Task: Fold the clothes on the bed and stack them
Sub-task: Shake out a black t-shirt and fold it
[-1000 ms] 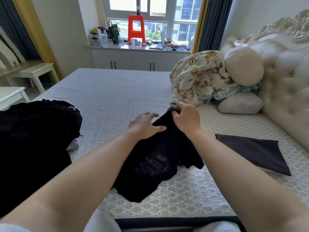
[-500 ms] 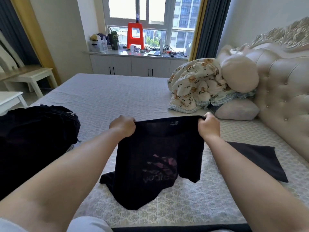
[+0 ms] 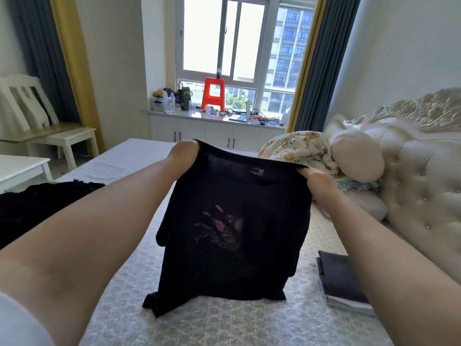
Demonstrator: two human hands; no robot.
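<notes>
black t-shirt (image 3: 232, 236) held up by left hand (image 3: 183, 156), right hand (image 3: 315, 179), print unreadable

The black T-shirt (image 3: 232, 236) hangs between both raised arms, its hem touching the bed (image 3: 199, 323) and blocking the middle. Bare bedspread lies open in front of the hem and far behind, toward the window. To the left, a dark pile of clothes (image 3: 37, 203) takes up the bed's edge. To the right, a folded dark garment (image 3: 341, 278) lies near the right forearm, with the pillows (image 3: 356, 156), floral blanket (image 3: 296, 146) and headboard (image 3: 424, 176) closing that side.
</notes>
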